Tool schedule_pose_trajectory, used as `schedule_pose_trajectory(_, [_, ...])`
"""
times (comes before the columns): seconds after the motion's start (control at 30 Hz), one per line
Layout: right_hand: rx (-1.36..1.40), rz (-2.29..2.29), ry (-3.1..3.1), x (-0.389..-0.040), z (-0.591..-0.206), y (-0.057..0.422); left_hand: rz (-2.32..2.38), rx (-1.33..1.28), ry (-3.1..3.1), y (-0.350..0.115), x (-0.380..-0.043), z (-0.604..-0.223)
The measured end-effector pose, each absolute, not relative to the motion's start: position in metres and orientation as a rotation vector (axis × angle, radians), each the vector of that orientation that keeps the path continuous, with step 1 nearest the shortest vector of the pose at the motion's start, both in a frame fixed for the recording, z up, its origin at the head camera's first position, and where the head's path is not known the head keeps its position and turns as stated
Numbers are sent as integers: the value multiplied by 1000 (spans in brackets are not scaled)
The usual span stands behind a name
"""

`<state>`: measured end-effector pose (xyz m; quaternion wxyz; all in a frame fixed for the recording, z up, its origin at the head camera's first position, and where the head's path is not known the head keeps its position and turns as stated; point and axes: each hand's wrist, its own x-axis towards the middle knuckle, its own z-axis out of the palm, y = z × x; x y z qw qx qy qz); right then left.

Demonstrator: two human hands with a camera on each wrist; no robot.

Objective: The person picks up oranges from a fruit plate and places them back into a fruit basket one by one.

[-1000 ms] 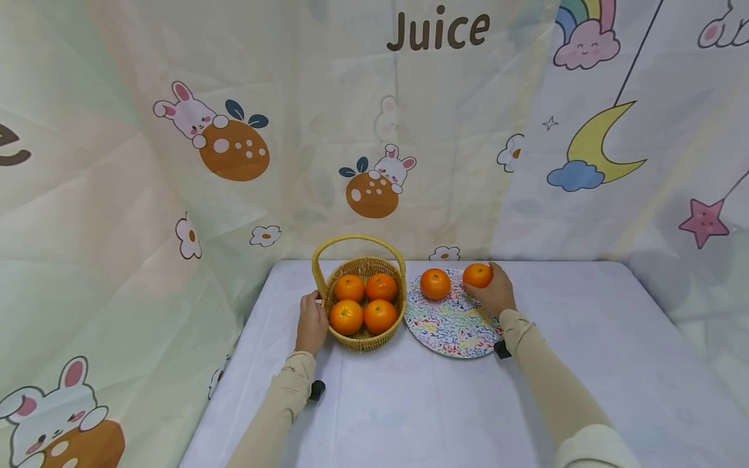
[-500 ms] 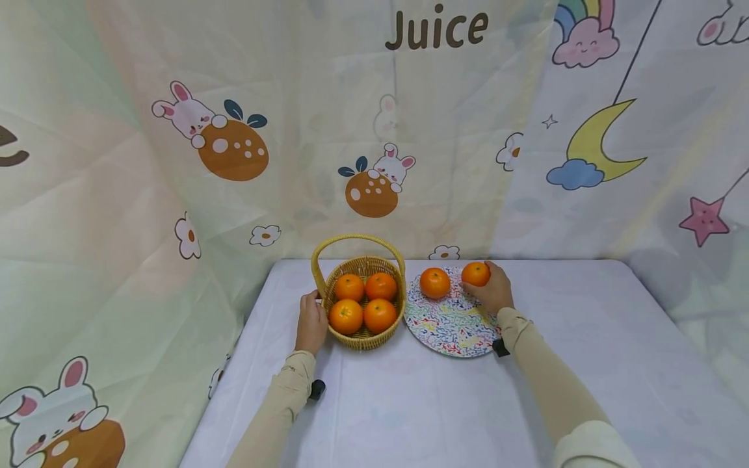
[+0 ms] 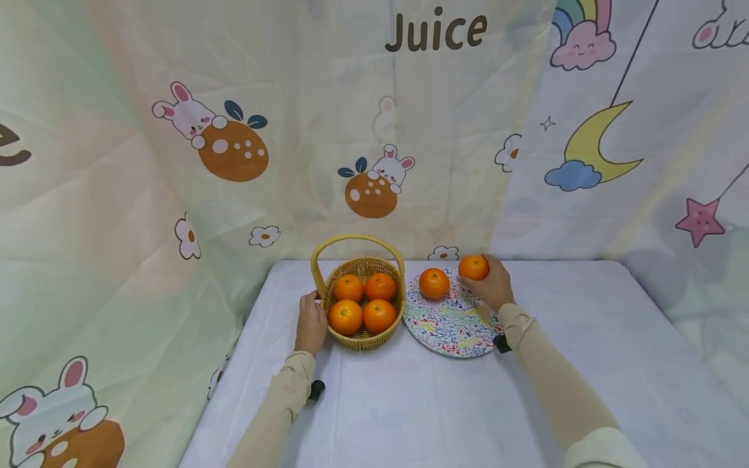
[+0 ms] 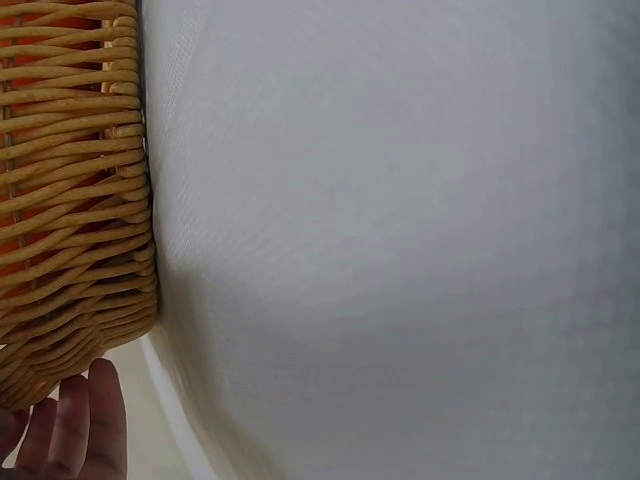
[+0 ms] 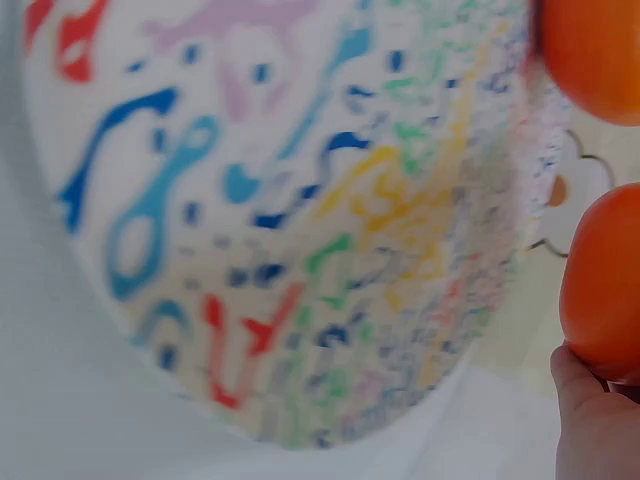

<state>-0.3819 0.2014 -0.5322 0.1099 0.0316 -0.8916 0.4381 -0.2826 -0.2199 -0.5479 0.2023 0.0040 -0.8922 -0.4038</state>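
Observation:
A yellow wicker basket (image 3: 366, 344) with a tall handle holds several oranges (image 3: 345, 317). My left hand (image 3: 311, 325) rests against the basket's left side near the handle's base. In the left wrist view, its fingers (image 4: 105, 410) touch the outside of the woven wall; the thumb is hidden there. My right hand (image 3: 494, 285) grips an orange (image 3: 473, 267) over the back right of a round, colourfully patterned plate (image 3: 450, 331). That orange (image 5: 605, 285) appears clear of the plate in the right wrist view. A second orange (image 3: 434, 284) sits on the plate's back left.
A white cloth covers the table (image 3: 398, 409). Behind and beside it hangs a printed fabric backdrop (image 3: 316, 130). The plate stands close to the basket's right side, and the basket handle (image 3: 357, 238) arches above the fruit.
My right hand has raised the gripped orange slightly up and a little to the left. The left hand and the basket have stayed in place.

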Motion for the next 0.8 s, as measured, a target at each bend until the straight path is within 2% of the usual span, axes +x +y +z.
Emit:
schedule_pose_trajectory(0.53, [355, 1351, -2623, -364, -487, 178, -1120, -3, -2479, -220, -284, -549])
schedule_pose_trajectory(0.8, [530, 1350, -2653, -347, -481, 168, -1080, -38, -2437, -221, -283, -551])
